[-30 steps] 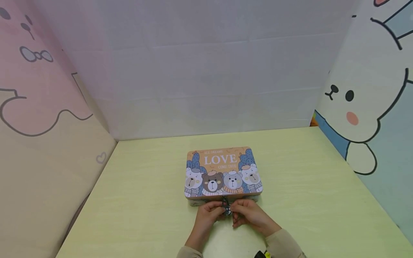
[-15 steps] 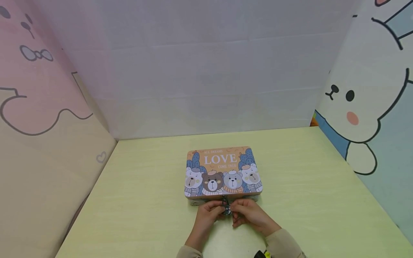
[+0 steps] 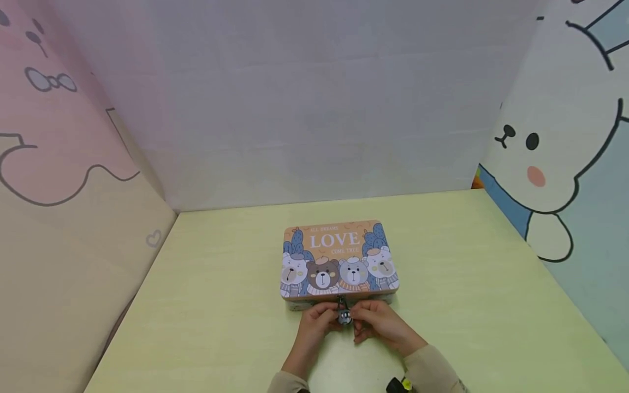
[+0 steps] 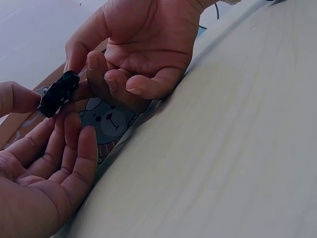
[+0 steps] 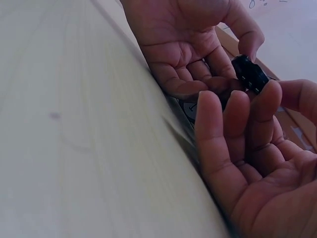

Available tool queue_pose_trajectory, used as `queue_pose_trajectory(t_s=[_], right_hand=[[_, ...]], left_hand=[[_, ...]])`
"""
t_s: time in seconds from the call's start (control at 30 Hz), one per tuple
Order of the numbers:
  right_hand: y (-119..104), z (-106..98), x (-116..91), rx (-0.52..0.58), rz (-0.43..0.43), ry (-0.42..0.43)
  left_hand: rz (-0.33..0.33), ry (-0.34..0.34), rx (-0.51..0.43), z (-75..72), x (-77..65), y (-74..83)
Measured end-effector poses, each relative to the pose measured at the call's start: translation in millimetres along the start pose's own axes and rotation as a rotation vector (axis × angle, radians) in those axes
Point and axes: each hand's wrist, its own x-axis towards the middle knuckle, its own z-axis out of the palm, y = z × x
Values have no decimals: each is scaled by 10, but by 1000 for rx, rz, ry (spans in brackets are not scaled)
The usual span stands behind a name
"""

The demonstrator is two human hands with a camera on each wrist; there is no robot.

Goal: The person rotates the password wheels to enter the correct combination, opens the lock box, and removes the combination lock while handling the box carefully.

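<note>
A rectangular tin box (image 3: 339, 248), its lid printed with bears and the word LOVE, lies closed on the table. At its front clasp hangs a small dark padlock (image 3: 344, 316) with what look like number dials on its face. My left hand (image 3: 316, 327) pinches the padlock from the left between thumb and fingers. From the right, my right hand (image 3: 386, 326) pinches it too, its lower fingers loosely curled. In the left wrist view the black padlock (image 4: 58, 94) sits between both hands' fingertips, close to the box front. Fingers partly cover it in the right wrist view.
The pale yellow table (image 3: 221, 305) stretches around the box. A black and yellow item (image 3: 399, 385) shows at the bottom edge beside the right sleeve (image 3: 432, 371). A white cloth wall (image 3: 319, 109) stands behind, with cartoon-printed panels on both sides.
The padlock's face has tipped slightly, so its pale dials show more clearly. Both hands keep their hold in nearly the same place; the head view has shifted a little.
</note>
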Motion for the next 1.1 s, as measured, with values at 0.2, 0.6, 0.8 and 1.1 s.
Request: queue_pose_trajectory(t_s=[0.2, 0.6, 0.8, 1.1], right_hand=[[-4, -9, 11, 0, -1, -5], [-20, -13, 12, 2, 1, -7], [-17, -16, 12, 7, 3, -12], [-25, -11, 4, 23, 2, -17]], left_hand=[[20, -3, 14, -7, 6, 5], [23, -21, 21, -27, 15, -14], [13, -22, 5, -11, -1, 5], [7, 1, -23, 13, 10, 9]])
